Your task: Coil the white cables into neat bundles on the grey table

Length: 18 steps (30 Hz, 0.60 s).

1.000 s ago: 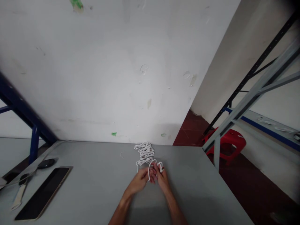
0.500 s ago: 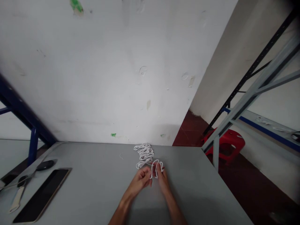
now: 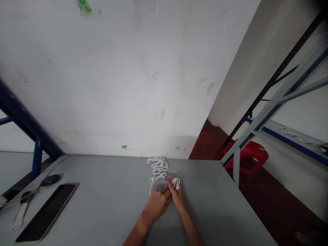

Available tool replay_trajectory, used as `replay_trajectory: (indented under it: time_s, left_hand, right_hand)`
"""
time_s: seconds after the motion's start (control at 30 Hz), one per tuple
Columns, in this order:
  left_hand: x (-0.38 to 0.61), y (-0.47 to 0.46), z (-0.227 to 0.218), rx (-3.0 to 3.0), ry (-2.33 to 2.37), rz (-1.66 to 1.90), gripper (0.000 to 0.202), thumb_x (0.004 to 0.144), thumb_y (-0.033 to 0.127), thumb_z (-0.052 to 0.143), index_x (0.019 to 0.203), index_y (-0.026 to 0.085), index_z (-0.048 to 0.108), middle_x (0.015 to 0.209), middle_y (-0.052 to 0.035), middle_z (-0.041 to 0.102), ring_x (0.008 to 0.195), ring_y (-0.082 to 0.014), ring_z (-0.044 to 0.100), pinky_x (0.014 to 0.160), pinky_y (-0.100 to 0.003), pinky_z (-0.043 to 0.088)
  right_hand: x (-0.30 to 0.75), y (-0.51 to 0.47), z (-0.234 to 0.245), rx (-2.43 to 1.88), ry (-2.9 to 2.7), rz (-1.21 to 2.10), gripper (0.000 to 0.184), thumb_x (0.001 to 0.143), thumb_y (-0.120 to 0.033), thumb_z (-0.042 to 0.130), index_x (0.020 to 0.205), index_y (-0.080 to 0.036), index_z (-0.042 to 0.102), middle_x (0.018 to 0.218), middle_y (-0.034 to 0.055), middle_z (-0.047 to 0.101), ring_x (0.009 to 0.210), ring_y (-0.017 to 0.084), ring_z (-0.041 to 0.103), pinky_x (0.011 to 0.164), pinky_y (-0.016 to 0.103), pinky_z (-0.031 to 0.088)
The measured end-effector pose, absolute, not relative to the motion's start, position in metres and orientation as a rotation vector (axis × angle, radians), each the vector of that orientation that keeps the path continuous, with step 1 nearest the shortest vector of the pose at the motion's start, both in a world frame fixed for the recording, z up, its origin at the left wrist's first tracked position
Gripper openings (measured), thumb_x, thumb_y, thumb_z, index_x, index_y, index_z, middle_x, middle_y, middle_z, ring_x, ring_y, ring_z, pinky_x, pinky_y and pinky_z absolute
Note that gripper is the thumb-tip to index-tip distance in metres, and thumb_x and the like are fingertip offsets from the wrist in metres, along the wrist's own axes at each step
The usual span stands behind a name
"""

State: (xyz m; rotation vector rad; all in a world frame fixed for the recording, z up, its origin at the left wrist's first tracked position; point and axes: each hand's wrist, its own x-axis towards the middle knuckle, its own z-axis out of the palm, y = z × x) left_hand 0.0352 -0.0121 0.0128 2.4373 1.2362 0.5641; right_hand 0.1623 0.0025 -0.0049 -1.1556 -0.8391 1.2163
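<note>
White cord lies in a row of several looped bundles (image 3: 159,165) on the grey table, near its back edge. My right hand (image 3: 176,194) is closed around a small coil of the white cord (image 3: 176,183), whose loops stick up past the fingers. Right beside it, my left hand (image 3: 158,202) is closed, knuckles up, touching the right hand. A strand of cord runs from the bundles down to the left hand, where its fingers hide it.
A dark tablet or phone (image 3: 47,212), a black oval object (image 3: 50,179) and a white-handled object (image 3: 20,216) lie on the table's left. Behind stands a white wall (image 3: 143,85). To the right are a grey metal frame (image 3: 269,106) and a red stool (image 3: 252,155).
My left hand has turned knuckles up and come against my right hand. The cord loops in the right hand are gathered tighter, and a strand now hangs on the left side.
</note>
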Motion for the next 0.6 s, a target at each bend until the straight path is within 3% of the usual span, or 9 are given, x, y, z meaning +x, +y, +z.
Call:
replay_trajectory:
  time_s: [0.13,0.27,0.37,0.47,0.6]
  left_hand:
    - [0.027,-0.011,0.015,2.406,1.271,0.592,0.021,0.095,0.035,0.053,0.104,0.022,0.067,0.082,-0.0072,0.078,0.074,-0.0243,0.073,0.064,-0.030,0.048]
    - [0.015,-0.004,0.014,2.364,1.471,0.637,0.031,0.100,0.033,0.043,0.084,0.022,0.067,0.069,-0.0058,0.073,0.065,-0.0219,0.070,0.061,-0.029,0.046]
    - [0.011,0.002,0.011,2.318,1.618,0.767,0.028,0.098,0.025,0.043,0.082,0.021,0.066,0.079,-0.0067,0.072,0.078,-0.0224,0.069,0.073,-0.032,0.049]
    - [0.009,0.004,0.010,2.318,1.745,0.849,0.016,0.094,0.020,0.050,0.091,0.020,0.066,0.093,-0.0079,0.071,0.093,-0.0245,0.065,0.086,-0.037,0.049]
    - [0.003,0.000,0.013,2.189,2.099,0.669,0.018,0.094,0.027,0.052,0.098,0.014,0.063,0.098,-0.0130,0.068,0.092,-0.0267,0.066,0.081,-0.037,0.051]
  right_hand:
    - [0.167,0.006,-0.005,-1.051,-0.643,1.279,0.050,0.070,-0.066,0.073,0.089,-0.020,0.075,0.064,-0.0026,0.061,0.056,0.014,0.053,0.053,0.025,0.041]
    - [0.174,0.009,0.000,-0.787,-0.508,1.391,0.043,0.074,-0.061,0.073,0.094,-0.023,0.071,0.057,-0.0060,0.054,0.049,0.012,0.046,0.049,0.024,0.039]
    - [0.178,0.008,0.002,-0.721,-0.487,1.491,0.041,0.075,-0.057,0.075,0.096,-0.023,0.069,0.055,-0.0075,0.050,0.043,0.009,0.040,0.043,0.021,0.032]
    - [0.175,0.007,0.000,-0.740,-0.516,1.515,0.047,0.072,-0.061,0.077,0.094,-0.020,0.069,0.054,-0.0067,0.051,0.042,0.008,0.039,0.042,0.020,0.029]
    - [0.169,0.008,-0.006,-0.875,-0.599,1.469,0.055,0.067,-0.068,0.076,0.090,-0.019,0.068,0.052,-0.0057,0.053,0.041,0.009,0.042,0.041,0.022,0.032]
